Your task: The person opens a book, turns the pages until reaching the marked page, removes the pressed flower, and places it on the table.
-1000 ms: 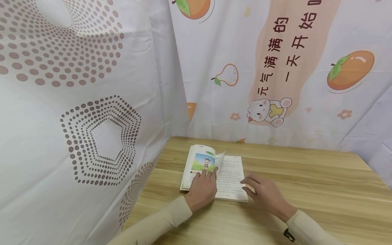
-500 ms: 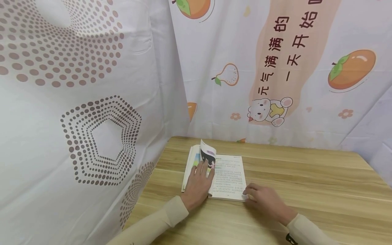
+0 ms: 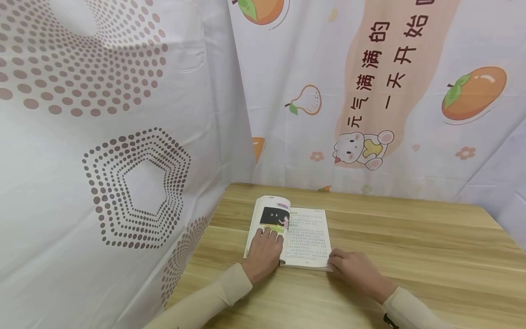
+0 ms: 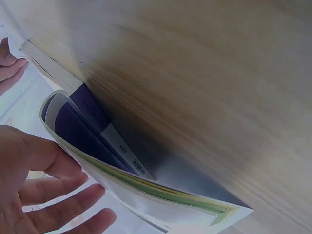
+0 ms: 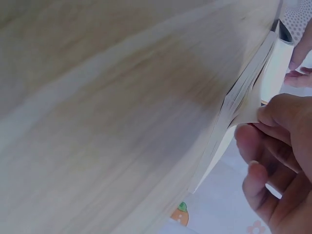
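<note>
An open white-paged book (image 3: 306,237) is being touched on its left by the relaxed left hand (image 3: 263,253), seemingly one near-right leaf corner (image 5: 248,112) being pinched by the right hand (image 3: 356,270).

Shows a wooden surface (image 3: 411,237) with rounded back corners, yellow-brown, streaked with lighter and darker grain running roughly along the back edge. Carries an open book (image 3: 302,238) near the left edge, toward the back left corner and well apart from the right edge, with printed left pages bowed upward.
</note>
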`<state>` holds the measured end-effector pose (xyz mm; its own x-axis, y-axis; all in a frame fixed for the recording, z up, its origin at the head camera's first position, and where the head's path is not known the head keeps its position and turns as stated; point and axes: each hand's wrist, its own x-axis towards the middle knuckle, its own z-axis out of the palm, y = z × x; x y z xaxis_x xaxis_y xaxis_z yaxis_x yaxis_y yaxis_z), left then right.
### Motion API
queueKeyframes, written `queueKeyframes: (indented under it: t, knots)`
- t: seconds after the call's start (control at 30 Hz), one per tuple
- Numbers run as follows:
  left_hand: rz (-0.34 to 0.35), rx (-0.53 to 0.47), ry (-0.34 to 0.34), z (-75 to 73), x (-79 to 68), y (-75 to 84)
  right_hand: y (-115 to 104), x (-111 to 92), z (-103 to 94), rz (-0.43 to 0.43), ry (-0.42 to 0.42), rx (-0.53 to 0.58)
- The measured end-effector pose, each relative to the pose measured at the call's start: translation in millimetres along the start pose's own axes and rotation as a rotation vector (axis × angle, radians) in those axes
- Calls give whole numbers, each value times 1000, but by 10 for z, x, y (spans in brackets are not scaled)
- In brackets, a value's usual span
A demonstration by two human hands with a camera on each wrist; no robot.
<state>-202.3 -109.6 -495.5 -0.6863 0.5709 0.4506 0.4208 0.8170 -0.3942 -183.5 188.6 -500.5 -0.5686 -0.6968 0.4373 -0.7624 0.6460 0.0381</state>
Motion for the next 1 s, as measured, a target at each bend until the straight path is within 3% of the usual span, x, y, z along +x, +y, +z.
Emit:
queueKeyframes:
  t: [0.27,0.6,1.0]
  knots:
    - [41,-44,71,-6,-7,25,-6,31,-11,-66,46,-58]
    - [63,-143,137,-10,34,67,26,68,-29,-57,116,-9]
    - [49,-114,75,5,62,165,25,204,-140,-48,215,-3]
